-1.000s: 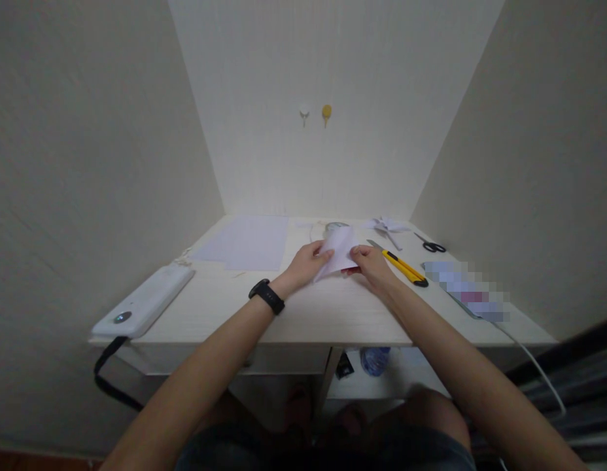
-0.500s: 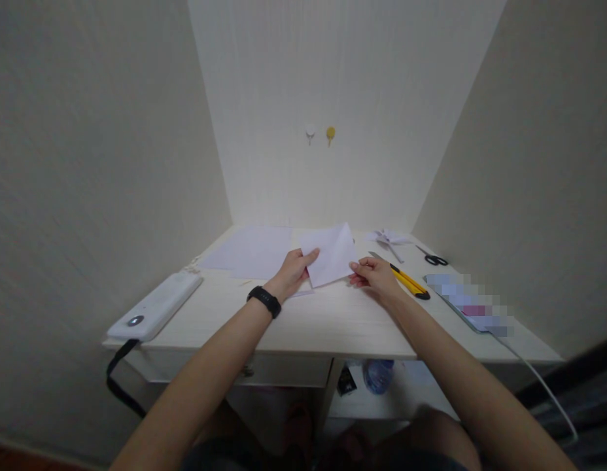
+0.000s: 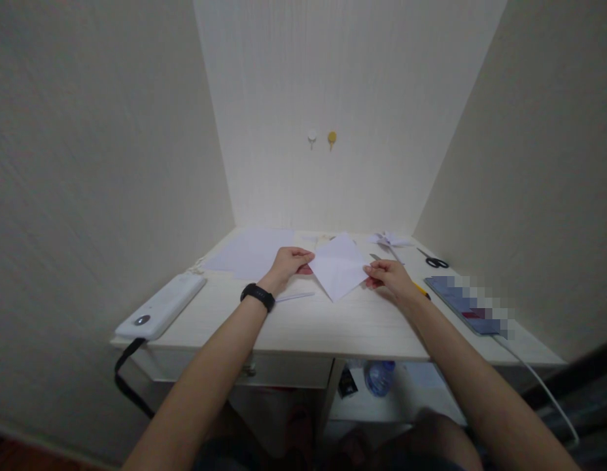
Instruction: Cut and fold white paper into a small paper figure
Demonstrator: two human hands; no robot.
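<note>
Paper [image 3: 339, 271] now unfolded into a diamond, both hands' fingers pinching its corners, hiding cutter.

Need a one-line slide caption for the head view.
Left hand and right hand hold a white paper square by opposite corners over the desk, scissors at right.

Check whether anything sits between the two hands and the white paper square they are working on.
Nothing visible does. The left hand pinches the left corner of the paper square and the right hand pinches its right corner, both in direct contact. The yellow cutter lies just behind the right hand, partly hidden and off the paper.
</note>
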